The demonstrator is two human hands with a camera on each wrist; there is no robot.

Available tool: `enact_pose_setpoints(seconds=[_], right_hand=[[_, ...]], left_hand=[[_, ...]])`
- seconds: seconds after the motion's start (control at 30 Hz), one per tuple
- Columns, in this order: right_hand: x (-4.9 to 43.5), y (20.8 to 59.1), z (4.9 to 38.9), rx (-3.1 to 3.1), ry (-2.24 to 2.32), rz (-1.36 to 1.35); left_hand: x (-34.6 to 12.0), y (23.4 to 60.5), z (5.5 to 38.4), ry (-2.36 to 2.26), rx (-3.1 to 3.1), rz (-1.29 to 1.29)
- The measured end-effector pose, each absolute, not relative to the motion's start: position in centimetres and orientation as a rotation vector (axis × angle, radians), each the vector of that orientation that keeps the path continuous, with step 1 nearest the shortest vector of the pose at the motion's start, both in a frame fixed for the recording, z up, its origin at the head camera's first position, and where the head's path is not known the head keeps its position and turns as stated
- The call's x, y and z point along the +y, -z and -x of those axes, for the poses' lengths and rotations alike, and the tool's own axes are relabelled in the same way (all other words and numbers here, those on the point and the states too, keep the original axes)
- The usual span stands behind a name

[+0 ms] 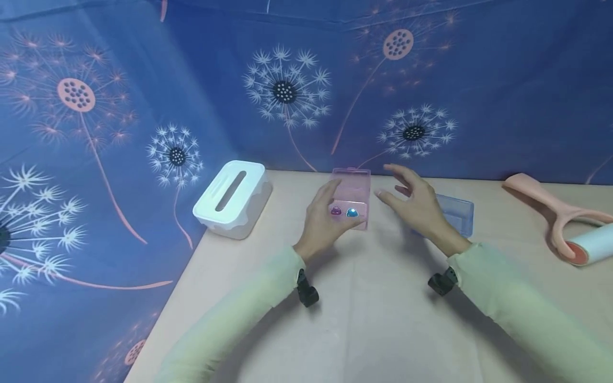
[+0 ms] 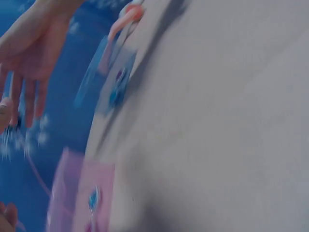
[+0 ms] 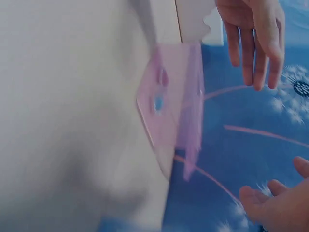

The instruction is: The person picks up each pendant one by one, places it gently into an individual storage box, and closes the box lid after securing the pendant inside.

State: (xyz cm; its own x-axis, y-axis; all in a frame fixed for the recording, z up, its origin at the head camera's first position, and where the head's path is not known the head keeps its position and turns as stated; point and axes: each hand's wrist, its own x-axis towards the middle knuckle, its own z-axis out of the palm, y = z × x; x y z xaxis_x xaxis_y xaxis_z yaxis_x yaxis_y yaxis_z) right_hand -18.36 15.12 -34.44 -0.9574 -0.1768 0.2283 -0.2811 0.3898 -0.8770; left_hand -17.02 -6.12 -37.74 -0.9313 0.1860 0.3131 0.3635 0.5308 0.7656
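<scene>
A pink see-through box (image 1: 356,182) stands at the back of the table with its lid raised. Inside lie a purple gem-like piece (image 1: 336,211) and a blue one (image 1: 352,213). My left hand (image 1: 320,223) hovers over the box's near left side, fingers loosely bent and holding nothing. To the right, my right hand (image 1: 415,202) is raised with fingers spread, also holding nothing. It partly hides a blue see-through box (image 1: 461,208). The left wrist view shows small purple and blue pieces in that blue box (image 2: 104,99) too.
On the left stands a white tissue box (image 1: 234,199) with a slotted top. A pink-handled lint roller (image 1: 557,210) with a white roll lies at the right. A blue dandelion-print cloth (image 1: 325,64) hangs behind the table (image 1: 373,324).
</scene>
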Motion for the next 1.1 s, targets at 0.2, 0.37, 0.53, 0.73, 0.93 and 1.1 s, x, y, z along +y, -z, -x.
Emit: enact_pose_setpoints(seconds=[0.2,0.37,0.53,0.73,0.93,1.1], right_hand=[[12.9,36.6,20.9,-2.604,-1.787,-0.244],[12.0,38.9,23.3,-2.615,-1.866,-0.104],[11.2,40.4,25.0,-2.435,-2.176,0.018],[10.1,41.1,25.8,-2.281,-2.385,0.182],[9.9,41.0,25.7,-2.281,-2.351,0.221],[10.1,41.0,25.3,-2.262,-2.415,0.163]], left_hand=[[-8.2,39.5,18.5,1.475,-2.613,0.240],[-8.6,40.8,19.2,1.555,-2.653,0.192],[-8.4,42.0,19.6,1.588,-2.675,0.173],[-8.0,42.8,19.4,1.548,-2.667,0.131],[-8.0,42.8,19.3,1.528,-2.657,0.135],[-8.1,42.7,19.1,1.540,-2.651,0.140]])
